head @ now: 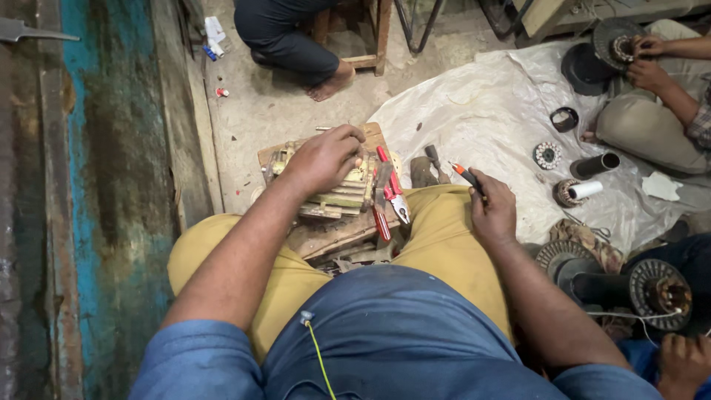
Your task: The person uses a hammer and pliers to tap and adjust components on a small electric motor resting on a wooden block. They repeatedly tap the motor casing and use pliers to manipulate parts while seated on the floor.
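The left hand (324, 158) lies palm-down on a stack (348, 189) of greenish-yellow flat pieces, fingers curled over its far edge and pressed together, holding it steady. The stack sits on a wooden board (333, 237) between the knees, at twelve o'clock from the person's lap. The right hand (492, 215) rests on the right knee, fingers closed round a screwdriver (466, 175) with an orange and black handle, its tip pointing to eleven o'clock.

By my reading, the step is bracing the stack while the tool is brought over; that calls for a firm hold and a careful aim at the stack's edge.

Red-handled pliers (390, 194) lie just beside the stack, at three o'clock.

No container shows its contents; a black tube (596, 164) on the white sheet (474, 118) looks hollow.
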